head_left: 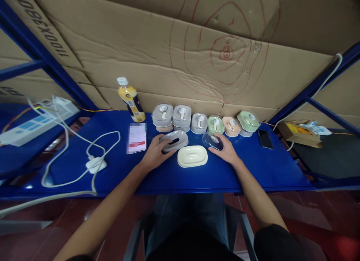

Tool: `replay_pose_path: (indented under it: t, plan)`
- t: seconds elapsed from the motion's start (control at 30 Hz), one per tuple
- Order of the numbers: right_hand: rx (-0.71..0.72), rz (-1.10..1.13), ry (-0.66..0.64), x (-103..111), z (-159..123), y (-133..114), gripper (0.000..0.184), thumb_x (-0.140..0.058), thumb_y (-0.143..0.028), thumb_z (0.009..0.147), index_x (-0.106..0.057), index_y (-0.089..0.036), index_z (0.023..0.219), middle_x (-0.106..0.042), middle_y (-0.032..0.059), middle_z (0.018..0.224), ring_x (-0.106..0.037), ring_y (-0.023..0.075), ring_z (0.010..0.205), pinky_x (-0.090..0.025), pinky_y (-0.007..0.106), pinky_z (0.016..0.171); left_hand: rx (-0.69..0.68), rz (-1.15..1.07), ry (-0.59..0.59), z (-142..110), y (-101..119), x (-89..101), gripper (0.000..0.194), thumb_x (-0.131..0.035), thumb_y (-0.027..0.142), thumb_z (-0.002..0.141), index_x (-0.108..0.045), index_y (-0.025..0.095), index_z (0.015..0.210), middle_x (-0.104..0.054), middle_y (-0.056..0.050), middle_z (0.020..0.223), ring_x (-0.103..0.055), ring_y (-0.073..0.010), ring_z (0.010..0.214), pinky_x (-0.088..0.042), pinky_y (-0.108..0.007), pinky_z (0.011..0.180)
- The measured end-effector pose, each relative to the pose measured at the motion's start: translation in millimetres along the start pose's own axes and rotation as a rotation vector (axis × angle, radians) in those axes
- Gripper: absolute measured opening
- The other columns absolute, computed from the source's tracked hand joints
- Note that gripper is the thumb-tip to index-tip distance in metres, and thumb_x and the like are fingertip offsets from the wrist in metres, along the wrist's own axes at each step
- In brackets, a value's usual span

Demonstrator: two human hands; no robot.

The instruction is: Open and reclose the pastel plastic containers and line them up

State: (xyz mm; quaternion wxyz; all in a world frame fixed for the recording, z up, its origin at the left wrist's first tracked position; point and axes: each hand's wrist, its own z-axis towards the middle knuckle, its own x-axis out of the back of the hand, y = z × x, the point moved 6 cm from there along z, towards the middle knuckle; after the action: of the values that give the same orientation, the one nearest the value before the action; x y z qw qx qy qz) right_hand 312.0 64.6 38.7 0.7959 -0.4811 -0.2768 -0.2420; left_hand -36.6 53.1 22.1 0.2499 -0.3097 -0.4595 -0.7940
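Gripping grey oval dish (pixel 182 140) by its left end: left hand (pixel 154 153), half-curled, thumb near, fingers far. Right hand (pixel 229 152), partly open, has clear lid (pixel 208 141) by its right edge. Cream tray (pixel 192 156) lies between hands, slightly nearer, on blue table (pixel 165 178). Lidded boxes (pixel 199 124) lined up far; bottle (pixel 132 103) far left; dark phone (pixel 265 139) right.

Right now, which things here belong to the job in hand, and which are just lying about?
Seemingly in the job:
grey dish, in the left grip
clear lid, in the right grip
cream dish, between them
lidded containers at the back

Probably just lying about:
drink bottle
lit phone
dark phone
white adapter
power strip
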Motion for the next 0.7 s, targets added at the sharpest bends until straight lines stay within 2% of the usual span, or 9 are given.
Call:
replay_pose_path:
  t: [0.1, 0.2, 0.3, 0.37, 0.53, 0.7]
  plan:
    - [0.002, 0.011, -0.005, 0, 1, -3, 0.072, -0.083, -0.059, 0.079, -0.061, -0.022, 0.137, -0.069, 0.0153, 0.137, -0.069, 0.0329, 0.123, -0.052, 0.058, 0.11, -0.002, -0.038, 0.001, 1, 6, 1.0, 0.047, -0.072, 0.052, 0.093, -0.067, 0.024, 0.131, -0.048, -0.014, 0.146, -0.048, -0.0383, 0.144, -0.043, -0.06, 0.122]
    - [0.072, 0.088, 0.03, 4, 1, -21, 0.071, -0.082, -0.059, 0.081, -0.062, -0.022, 0.138, -0.07, 0.0149, 0.137, -0.068, 0.0318, 0.125, -0.052, 0.055, 0.111, -0.06, -0.13, -0.032, 0, 30, -2.0, 0.053, -0.071, 0.047, 0.095, -0.058, 0.026, 0.142, -0.047, -0.013, 0.151, -0.047, -0.035, 0.147, -0.041, -0.056, 0.125]
    - [0.188, 0.099, 0.008, 7, 1, -50, 0.076, -0.084, -0.059, 0.079, -0.061, -0.023, 0.142, -0.067, 0.0151, 0.142, -0.064, 0.0332, 0.132, -0.05, 0.056, 0.115, -0.127, -0.202, -0.107, -1, 54, -12.1, 0.074, -0.079, 0.045, 0.09, -0.045, 0.025, 0.152, -0.048, -0.015, 0.153, -0.048, -0.0345, 0.147, -0.039, -0.055, 0.126]
    - [0.253, 0.082, -0.052, 4, 0, -69, 0.08, -0.085, -0.059, 0.078, -0.059, -0.025, 0.145, -0.064, 0.0144, 0.145, -0.061, 0.0338, 0.136, -0.05, 0.056, 0.116, -0.127, -0.232, -0.164, -2, 62, -22.1, 0.087, -0.083, 0.046, 0.085, -0.038, 0.023, 0.156, -0.048, -0.017, 0.155, -0.047, -0.0357, 0.149, -0.039, -0.056, 0.127]
    - [0.397, -0.016, -0.215, -21, -3, -97, 0.083, -0.086, -0.059, 0.079, -0.058, -0.024, 0.149, -0.062, 0.0152, 0.147, -0.061, 0.0333, 0.134, -0.051, 0.054, 0.115, -0.062, -0.259, -0.216, -4, 59, -41.4, 0.107, -0.089, 0.051, 0.077, -0.031, 0.02, 0.16, -0.044, -0.021, 0.162, -0.044, -0.0392, 0.152, -0.037, -0.058, 0.127]
    - [0.413, -0.088, -0.279, -46, -2, -97, 0.09, -0.086, -0.064, 0.076, -0.057, -0.025, 0.151, -0.062, 0.0157, 0.146, -0.061, 0.0353, 0.131, -0.053, 0.056, 0.112, -0.051, -0.249, -0.257, -6, 54, -49.2, 0.114, -0.09, 0.05, 0.075, -0.026, 0.019, 0.163, -0.04, -0.023, 0.166, -0.04, -0.0397, 0.155, -0.035, -0.058, 0.128]
